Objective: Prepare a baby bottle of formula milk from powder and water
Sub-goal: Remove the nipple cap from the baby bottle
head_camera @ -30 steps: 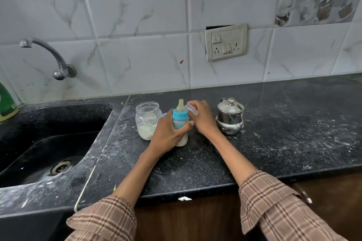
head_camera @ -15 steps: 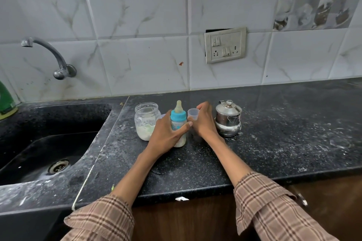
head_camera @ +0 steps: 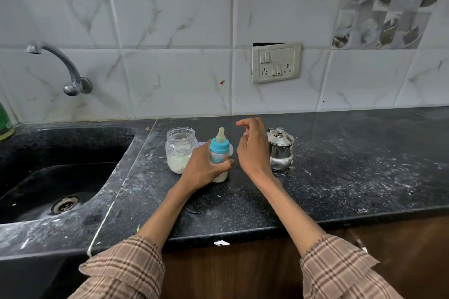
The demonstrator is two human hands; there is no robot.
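Observation:
The baby bottle point(head_camera: 219, 153), with a blue collar, a teat and milky liquid at its bottom, stands on the black counter point(head_camera: 340, 177). My left hand point(head_camera: 202, 167) grips its body. My right hand point(head_camera: 252, 148) hovers just right of the bottle with its fingers loosely curled, and I see nothing in it. A glass jar point(head_camera: 180, 150) with white powder stands left of the bottle. A steel lidded pot point(head_camera: 280, 149) stands right of my right hand. A pale translucent edge point(head_camera: 232, 150) shows behind the bottle; what it is I cannot tell.
A black sink point(head_camera: 60, 177) with a drain lies to the left under a wall tap point(head_camera: 70, 75). A green bottle point(head_camera: 4, 119) stands at the far left edge. A switch socket point(head_camera: 275, 62) sits on the tiled wall. White powder dusts the counter.
My right hand held a small clear cap beside the bottle; now it is lifted and the cap no longer shows in it. My left hand keeps its grip on the bottle.

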